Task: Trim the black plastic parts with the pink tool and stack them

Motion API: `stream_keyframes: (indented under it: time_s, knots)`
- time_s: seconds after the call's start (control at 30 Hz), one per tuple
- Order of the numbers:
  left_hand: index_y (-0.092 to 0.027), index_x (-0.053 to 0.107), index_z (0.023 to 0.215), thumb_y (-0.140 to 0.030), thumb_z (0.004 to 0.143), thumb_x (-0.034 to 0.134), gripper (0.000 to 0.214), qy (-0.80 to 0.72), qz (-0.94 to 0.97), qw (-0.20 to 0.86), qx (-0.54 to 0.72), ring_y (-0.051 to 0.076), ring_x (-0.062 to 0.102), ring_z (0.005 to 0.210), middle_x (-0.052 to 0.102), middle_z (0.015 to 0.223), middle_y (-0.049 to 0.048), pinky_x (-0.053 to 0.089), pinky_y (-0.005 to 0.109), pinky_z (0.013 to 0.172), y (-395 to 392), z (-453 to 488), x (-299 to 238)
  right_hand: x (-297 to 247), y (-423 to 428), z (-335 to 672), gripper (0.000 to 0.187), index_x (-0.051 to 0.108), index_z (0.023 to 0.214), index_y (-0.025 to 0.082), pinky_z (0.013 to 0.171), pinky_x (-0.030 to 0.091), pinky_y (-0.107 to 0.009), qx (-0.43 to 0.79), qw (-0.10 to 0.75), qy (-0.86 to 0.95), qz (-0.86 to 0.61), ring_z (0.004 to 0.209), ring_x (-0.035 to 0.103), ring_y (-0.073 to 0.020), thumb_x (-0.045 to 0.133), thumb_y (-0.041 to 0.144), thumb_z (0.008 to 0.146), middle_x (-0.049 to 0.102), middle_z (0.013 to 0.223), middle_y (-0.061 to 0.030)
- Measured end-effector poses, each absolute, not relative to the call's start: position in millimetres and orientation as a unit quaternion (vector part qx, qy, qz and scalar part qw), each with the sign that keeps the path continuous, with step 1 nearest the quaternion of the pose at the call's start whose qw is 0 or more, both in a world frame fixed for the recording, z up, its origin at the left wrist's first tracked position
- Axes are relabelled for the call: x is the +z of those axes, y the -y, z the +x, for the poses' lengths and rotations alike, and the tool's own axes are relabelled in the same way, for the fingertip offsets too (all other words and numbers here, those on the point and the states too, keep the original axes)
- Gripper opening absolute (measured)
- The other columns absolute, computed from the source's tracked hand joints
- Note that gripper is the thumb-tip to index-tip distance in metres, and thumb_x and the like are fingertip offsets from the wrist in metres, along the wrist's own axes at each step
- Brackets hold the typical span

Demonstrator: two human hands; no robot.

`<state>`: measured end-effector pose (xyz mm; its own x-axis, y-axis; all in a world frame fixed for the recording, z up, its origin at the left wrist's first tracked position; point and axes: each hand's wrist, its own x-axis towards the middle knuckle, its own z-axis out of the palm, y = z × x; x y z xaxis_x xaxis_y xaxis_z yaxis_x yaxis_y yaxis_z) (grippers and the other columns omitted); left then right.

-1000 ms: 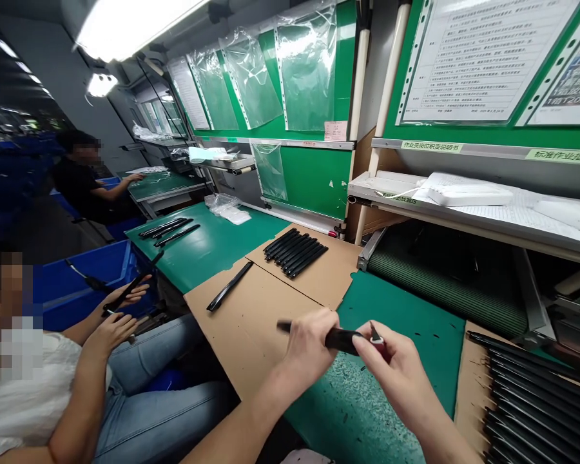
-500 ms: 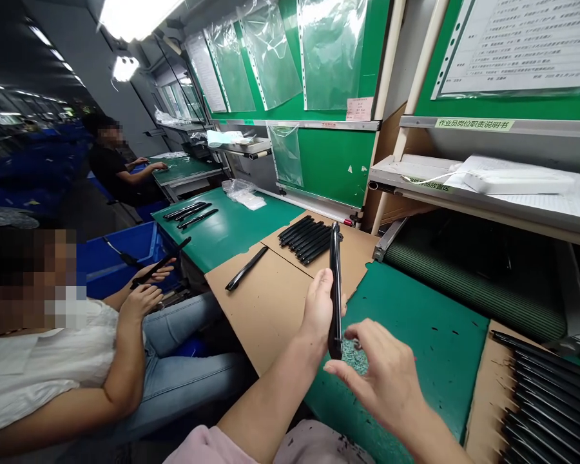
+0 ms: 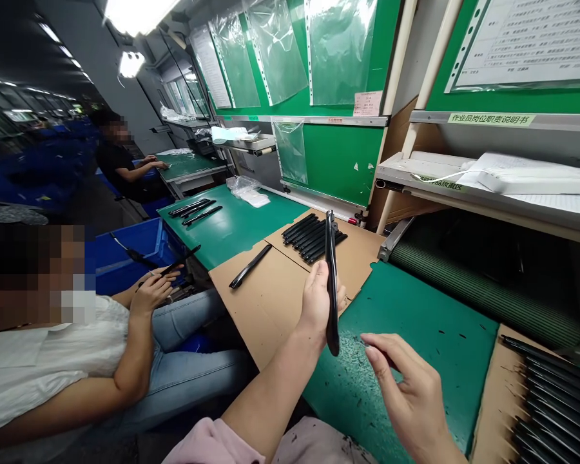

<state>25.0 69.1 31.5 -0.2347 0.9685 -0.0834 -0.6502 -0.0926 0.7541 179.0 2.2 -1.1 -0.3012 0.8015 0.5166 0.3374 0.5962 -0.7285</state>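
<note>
A long glossy black plastic part (image 3: 332, 283) stands nearly upright in my left hand (image 3: 318, 299), whose fingers wrap round its middle. My right hand (image 3: 413, 383) is apart from it, lower and to the right, with thumb and forefinger pinched together. Something thin and dark may lie between those fingertips, too small to make out. Beneath the hands, dark and pale specks are scattered on the green tabletop (image 3: 415, 309). One more black part (image 3: 250, 266) lies alone on the cardboard sheet (image 3: 275, 309), left of my left hand.
Behind my left hand lies a row of black parts (image 3: 302, 233). More long black parts (image 3: 560, 386) are stacked on cardboard at the right. A ribbed conveyor belt (image 3: 483, 290) runs under the shelf (image 3: 430, 171). To the left sits a co-worker (image 3: 106, 348) beside a blue bin (image 3: 140, 241).
My right hand has moved right, away from the black part, and its fingers have closed into a pinch. My left hand has turned the part slightly, its top tipping left.
</note>
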Motion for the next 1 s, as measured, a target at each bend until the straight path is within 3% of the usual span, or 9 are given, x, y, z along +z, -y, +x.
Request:
stream_keyframes:
  time_s: [0.1, 0.2, 0.37, 0.8, 1.0]
  knots:
    - [-0.021, 0.046, 0.087, -0.047, 0.092, 0.053, 0.027, -0.356, 0.232, 0.581, 0.694, 0.004, 0.021, 0.035, 0.030, 0.051, -0.0111, 0.020, 0.016, 0.035, -67.1, 29.5, 34.9, -1.0, -5.0, 178.8, 0.014, 0.068, 0.104, 0.025, 0.064, 0.054, -0.021, 0.251, 0.498, 0.731, -0.393, 0.083, 0.064, -0.0137, 0.064, 0.022, 0.091, 0.067, 0.096, -0.0016]
    - [-0.021, 0.043, 0.085, -0.047, 0.093, 0.050, 0.028, -0.357, 0.240, 0.590, 0.683, 0.004, 0.021, 0.036, 0.030, 0.051, -0.0106, 0.019, 0.016, 0.036, -64.6, 33.6, 38.4, -2.1, -5.9, 175.6, 0.015, 0.069, 0.101, 0.024, 0.065, 0.054, -0.025, 0.206, 0.522, 0.733, -0.385, 0.083, 0.063, -0.0160, 0.068, 0.018, 0.088, 0.067, 0.093, -0.0025]
    - [-0.021, 0.040, 0.082, -0.049, 0.094, 0.048, 0.031, -0.350, 0.266, 0.607, 0.662, 0.005, 0.022, 0.038, 0.029, 0.052, -0.0101, 0.020, 0.017, 0.037, -56.8, 39.0, 42.0, 1.8, -18.2, 170.1, 0.018, 0.069, 0.103, 0.021, 0.068, 0.053, -0.031, 0.133, 0.553, 0.733, -0.374, 0.084, 0.062, -0.0180, 0.070, 0.014, 0.086, 0.067, 0.091, -0.0038]
    - [-0.022, 0.045, 0.096, -0.058, 0.091, 0.048, 0.036, -0.333, 0.327, 0.673, 0.574, 0.003, 0.016, 0.035, 0.028, 0.052, -0.0117, 0.017, 0.017, 0.037, -22.4, 53.0, 41.1, 43.1, -83.4, 181.4, 0.012, 0.073, 0.097, 0.021, 0.067, 0.056, -0.030, 0.027, 0.648, 0.654, -0.389, 0.082, 0.066, -0.0187, 0.071, 0.019, 0.085, 0.070, 0.091, -0.0040]
    - [-0.022, 0.046, 0.098, -0.061, 0.088, 0.049, 0.040, -0.309, 0.323, 0.711, 0.542, 0.004, 0.017, 0.032, 0.028, 0.047, -0.0121, 0.020, 0.020, 0.035, -13.0, 51.5, 31.0, 50.7, -85.6, 196.0, 0.017, 0.073, 0.100, 0.020, 0.069, 0.058, -0.030, -0.005, 0.722, 0.557, -0.411, 0.083, 0.066, -0.0185, 0.074, 0.021, 0.083, 0.070, 0.093, -0.0047]
